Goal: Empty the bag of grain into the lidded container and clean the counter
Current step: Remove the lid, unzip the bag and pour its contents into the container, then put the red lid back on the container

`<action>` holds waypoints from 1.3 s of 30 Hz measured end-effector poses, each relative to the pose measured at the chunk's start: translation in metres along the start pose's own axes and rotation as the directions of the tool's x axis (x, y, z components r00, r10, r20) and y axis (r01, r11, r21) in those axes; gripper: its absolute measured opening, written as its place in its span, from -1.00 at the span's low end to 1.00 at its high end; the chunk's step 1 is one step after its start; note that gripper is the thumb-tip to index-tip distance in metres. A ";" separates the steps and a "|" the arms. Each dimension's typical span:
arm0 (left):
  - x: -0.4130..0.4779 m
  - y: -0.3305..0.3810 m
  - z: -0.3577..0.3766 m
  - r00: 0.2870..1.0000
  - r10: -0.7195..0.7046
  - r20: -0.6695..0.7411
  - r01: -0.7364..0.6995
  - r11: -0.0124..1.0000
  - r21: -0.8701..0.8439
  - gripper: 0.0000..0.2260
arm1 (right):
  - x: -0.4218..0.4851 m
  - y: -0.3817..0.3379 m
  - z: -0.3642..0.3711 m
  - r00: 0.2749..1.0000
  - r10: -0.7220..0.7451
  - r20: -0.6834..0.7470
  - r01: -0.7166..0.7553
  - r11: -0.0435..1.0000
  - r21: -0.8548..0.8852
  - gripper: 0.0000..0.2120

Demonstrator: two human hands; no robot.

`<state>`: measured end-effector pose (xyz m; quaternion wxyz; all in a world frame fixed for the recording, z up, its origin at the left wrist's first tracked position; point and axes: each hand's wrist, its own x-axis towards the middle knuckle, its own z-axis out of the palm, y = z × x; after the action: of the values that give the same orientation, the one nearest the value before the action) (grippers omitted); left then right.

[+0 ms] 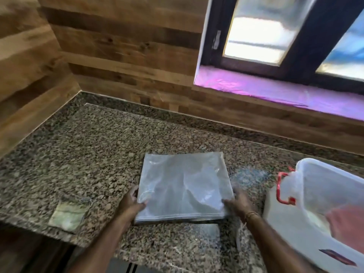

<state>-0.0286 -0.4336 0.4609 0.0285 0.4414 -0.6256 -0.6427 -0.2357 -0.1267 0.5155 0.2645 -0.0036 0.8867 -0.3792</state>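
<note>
Your left hand (131, 200) pinches the near-left edge of the flat, clear, empty plastic bag (184, 186); your right hand (237, 202) grips its near-right corner. The bag lies folded flat on the speckled brown granite table (94, 146), right in front of you. No grain shows in the bag, so the emptying looks done. The large translucent white plastic container with red clip handles (319, 209) sits just right of the bag, touching your right forearm side of the view; whether its lid is on or off you cannot tell from here, and its contents are blurred. Left to do, as a judgement: put the bag away, close the container if open, wipe the table. A small pale square cloth or paper piece (68, 215) lies near the front-left edge. No loose grain is clearly visible; the frame is blurry. Wood-plank wall (118, 46) behind, dark-framed window (275, 36) with a purple-lined sill (275, 91) upper right.
</note>
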 end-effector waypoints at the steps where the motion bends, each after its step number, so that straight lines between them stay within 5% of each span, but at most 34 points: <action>1: 0.005 -0.008 -0.005 0.999 0.003 -0.033 -0.001 0.999 0.054 -0.30 | -0.003 0.002 0.002 1.000 0.001 -0.022 -0.001 0.999 -0.038 -0.67; 6: -0.005 -0.008 -0.008 0.980 0.083 -0.183 -0.031 0.962 0.269 -0.49 | -0.014 0.010 0.013 0.992 0.004 -0.123 -0.015 0.996 -0.089 -0.77; 13: -0.010 -0.007 -0.002 0.950 0.157 -0.271 -0.014 0.885 0.465 -0.33 | -0.017 0.023 0.016 0.986 -0.027 -0.165 0.003 0.990 -0.144 -0.67; 17: -0.020 0.014 0.013 0.903 0.266 -0.337 0.029 0.746 0.666 -0.22 | -0.019 0.021 0.011 0.970 -0.113 -0.216 0.085 0.987 -0.133 -0.55; 23: -0.056 0.089 0.078 0.852 0.507 -0.131 -0.311 0.691 0.653 -0.35 | -0.045 -0.021 -0.013 0.849 -0.425 -0.314 0.409 0.905 -0.116 -0.55; 30: -0.128 0.169 0.192 0.651 0.754 0.094 -0.650 0.488 0.583 -0.43 | -0.101 -0.050 -0.137 0.589 -0.619 -0.520 0.705 0.708 -0.044 -0.61; 35: -0.197 0.188 0.322 0.494 0.839 0.227 -0.789 0.323 0.522 -0.41 | -0.122 0.039 -0.274 0.541 -0.523 -0.658 0.660 0.750 -0.053 -0.64; 39: -0.236 0.175 0.407 0.452 0.834 0.316 -0.831 0.264 0.490 -0.34 | -0.092 0.126 -0.344 0.555 -0.367 -0.747 0.491 0.869 -0.062 -0.65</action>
<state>-0.2203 -0.0156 0.6618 0.2257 0.0339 -0.9253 -0.3030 -0.2949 0.2127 0.6704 -0.2181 -0.0462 0.8555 -0.4673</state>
